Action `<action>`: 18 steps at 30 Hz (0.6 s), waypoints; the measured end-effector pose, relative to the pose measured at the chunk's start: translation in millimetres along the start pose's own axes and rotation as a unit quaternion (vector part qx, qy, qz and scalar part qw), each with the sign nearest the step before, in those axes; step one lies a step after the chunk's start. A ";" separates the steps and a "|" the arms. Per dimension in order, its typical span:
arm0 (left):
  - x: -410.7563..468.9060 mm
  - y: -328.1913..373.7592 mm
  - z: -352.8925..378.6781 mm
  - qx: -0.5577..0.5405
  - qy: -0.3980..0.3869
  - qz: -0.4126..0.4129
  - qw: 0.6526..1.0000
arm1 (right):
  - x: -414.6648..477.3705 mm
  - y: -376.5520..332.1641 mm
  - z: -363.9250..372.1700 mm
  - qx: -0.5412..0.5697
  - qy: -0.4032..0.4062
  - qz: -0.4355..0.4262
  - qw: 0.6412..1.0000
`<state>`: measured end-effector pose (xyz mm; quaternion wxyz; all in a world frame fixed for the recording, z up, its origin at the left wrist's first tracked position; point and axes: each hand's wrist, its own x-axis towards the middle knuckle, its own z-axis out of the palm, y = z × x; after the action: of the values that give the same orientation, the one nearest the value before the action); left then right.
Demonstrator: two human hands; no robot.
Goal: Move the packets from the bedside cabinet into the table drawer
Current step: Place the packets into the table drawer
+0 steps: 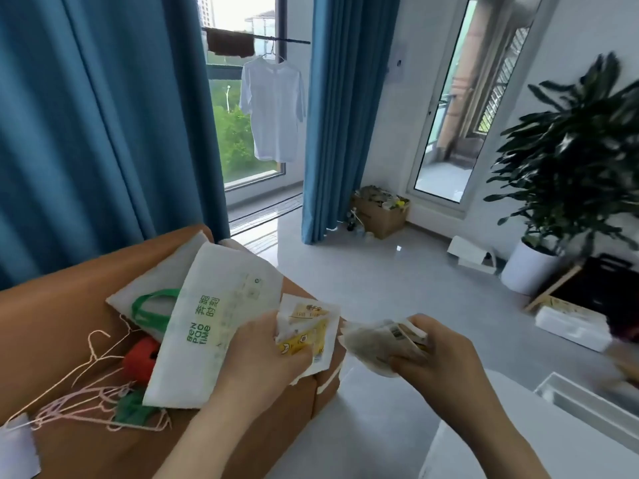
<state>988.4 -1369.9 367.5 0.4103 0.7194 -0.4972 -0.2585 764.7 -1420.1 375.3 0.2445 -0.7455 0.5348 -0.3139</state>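
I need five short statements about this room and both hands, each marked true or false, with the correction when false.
1. The left hand grips yellow-and-white plastic packets. True.
2. The right hand is empty. False: it grips beige packets bearing a barcode.
3. A white fabric bag with green lettering lies on the brown cabinet. True.
4. The white T-shirt lies on the floor. False: it hangs at the window.
5. The long curtains are red. False: they are blue.
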 end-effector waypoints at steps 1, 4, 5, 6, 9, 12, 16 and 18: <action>17.3 0.9 5.3 0.006 -0.017 0.005 1.000 | 9.8 4.4 1.7 -0.001 0.006 0.016 1.000; 63.2 5.8 27.8 0.008 -0.066 0.024 0.998 | 35.2 24.3 3.5 0.003 0.024 0.064 0.998; 77.1 8.4 37.4 0.007 -0.082 0.029 0.996 | 43.0 31.8 2.3 0.003 0.028 0.076 0.997; 90.2 12.0 47.7 0.010 -0.097 0.035 0.995 | 50.9 40.1 0.9 0.001 0.030 0.088 0.996; 129.7 26.8 83.0 0.035 -0.137 0.055 0.988 | 77.9 68.8 -6.8 -0.002 0.050 0.121 0.991; 166.4 40.7 124.4 0.061 -0.163 0.077 0.982 | 106.3 102.9 -16.9 0.007 0.076 0.154 0.985; 209.9 62.1 179.2 0.089 -0.203 0.087 0.971 | 139.5 150.6 -34.9 0.019 0.091 0.198 0.976; 227.0 76.3 204.7 0.090 -0.231 0.081 0.965 | 153.9 173.4 -45.1 0.025 0.092 0.218 0.971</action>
<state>874.7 -1661.6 331.9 0.2375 0.6313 -0.6564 -0.3379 655.7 -1621.2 316.6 0.2754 -0.5722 0.6966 -0.3339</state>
